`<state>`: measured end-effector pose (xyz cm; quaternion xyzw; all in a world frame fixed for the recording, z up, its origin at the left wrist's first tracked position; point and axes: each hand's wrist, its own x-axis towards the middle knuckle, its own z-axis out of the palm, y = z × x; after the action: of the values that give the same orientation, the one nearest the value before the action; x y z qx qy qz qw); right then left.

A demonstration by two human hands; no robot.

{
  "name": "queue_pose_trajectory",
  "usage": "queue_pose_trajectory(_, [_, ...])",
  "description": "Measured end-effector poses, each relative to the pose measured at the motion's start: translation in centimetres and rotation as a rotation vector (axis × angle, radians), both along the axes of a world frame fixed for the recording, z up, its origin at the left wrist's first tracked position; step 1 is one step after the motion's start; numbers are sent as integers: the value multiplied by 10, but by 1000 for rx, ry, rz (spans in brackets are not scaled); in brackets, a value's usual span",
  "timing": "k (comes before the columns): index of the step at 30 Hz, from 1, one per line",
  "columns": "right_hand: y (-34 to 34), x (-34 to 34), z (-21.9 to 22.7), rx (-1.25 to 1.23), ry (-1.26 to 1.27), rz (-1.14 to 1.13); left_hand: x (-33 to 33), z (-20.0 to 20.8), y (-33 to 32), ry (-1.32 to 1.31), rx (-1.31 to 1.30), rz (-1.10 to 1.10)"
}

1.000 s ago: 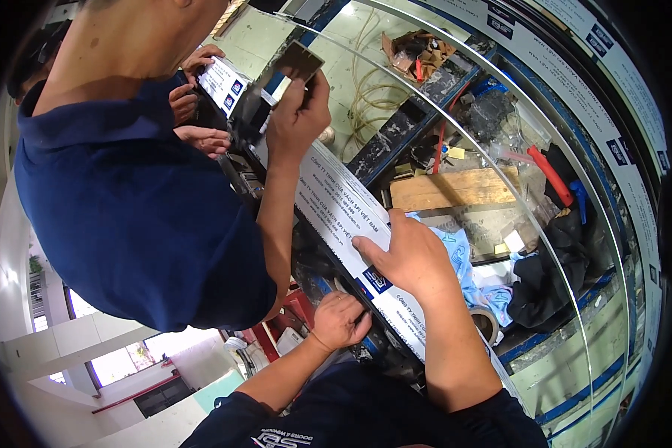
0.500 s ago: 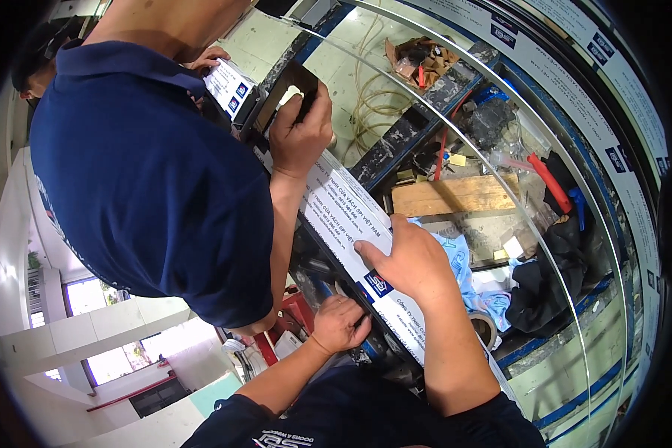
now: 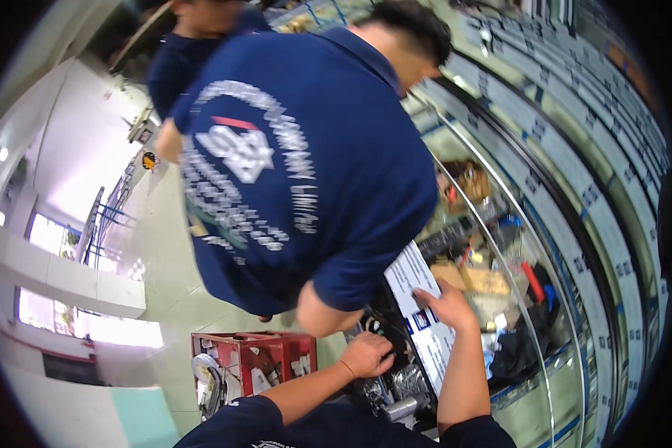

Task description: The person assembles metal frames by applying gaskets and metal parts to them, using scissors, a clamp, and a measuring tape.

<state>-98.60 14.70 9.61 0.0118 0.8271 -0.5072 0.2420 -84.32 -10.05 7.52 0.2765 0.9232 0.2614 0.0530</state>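
Observation:
A long profile (image 3: 404,278) wrapped in white printed film with dark blue marks runs away from me on the workbench. My right hand (image 3: 451,308) grips it, thumb on the filmed top face and fingers over the far edge, partly hidden. To its left, my left hand (image 3: 367,354) is half curled beside the profile's dark near side. What those fingers hold, if anything, cannot be made out. A co-worker in a navy printed shirt (image 3: 313,194) leans across the bench ahead of me; their body hides the profile's far end and their hands.
Right of the profile lie a wooden block (image 3: 487,281), a red-handled tool (image 3: 532,281) and a black cloth (image 3: 512,352). Long metal strips arch past them, with stacked filmed profiles (image 3: 575,201) farther right. A red cart (image 3: 297,348) stands left. Another person (image 3: 173,82) is behind the co-worker.
My view has swung up and left, so the co-worker's back now fills the middle. Their hands have gone out of sight. My right hand stays on the profile and my left stays beside it.

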Motion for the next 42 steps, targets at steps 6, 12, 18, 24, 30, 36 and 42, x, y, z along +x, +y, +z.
queue_pose_trajectory(6, [-12,-12,-20,48,108,-123,23,37,-35,-159,356,-115])
queue_pose_trajectory(12, [-37,-88,76,-288,370,-417,149,58,-125,-560,386,302])
queue_pose_trajectory(18, [-77,-77,144,-547,14,-268,302,-10,-249,-948,49,517])
queue_pose_trajectory(24, [-97,-36,157,-630,-64,-440,371,-45,-314,-833,-53,778])
queue_pose_trajectory(30, [-71,-40,110,-667,161,-481,367,-45,-327,-777,-217,793])
queue_pose_trajectory(36, [-46,58,81,-194,480,-419,357,-73,-298,-674,-32,810])
queue_pose_trajectory(42, [-6,160,42,547,628,-141,365,-68,-303,-736,-107,781])
